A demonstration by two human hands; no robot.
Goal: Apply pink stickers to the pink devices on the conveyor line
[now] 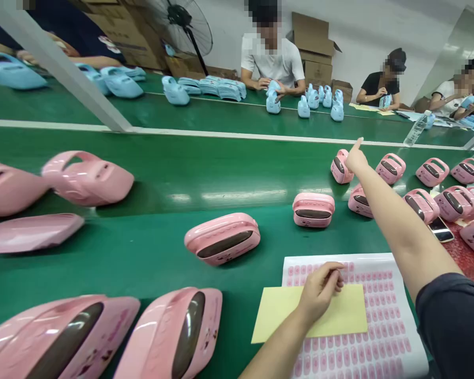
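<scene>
My left hand [319, 291] rests on a yellow paper [351, 316] lying over a white sheet of small pink stickers [379, 337]; its fingers are curled together at the sheet, and what they pinch is too small to see. My right hand [355, 156] is stretched far forward, index finger pointing up, the other fingers folded, right beside a pink plastic device [339, 166] on the green belt [174, 179]. Two more pink devices [222, 238] [313, 209] lie between the sheet and that hand.
Several pink devices [450, 202] crowd the right side, with a phone [440, 229] among them. Pink shells [87, 178] lie at the left and near edge. Across the far belt, people handle blue devices [272, 100]. A water bottle [416, 129], a fan [185, 26] and cardboard boxes [314, 47] stand behind.
</scene>
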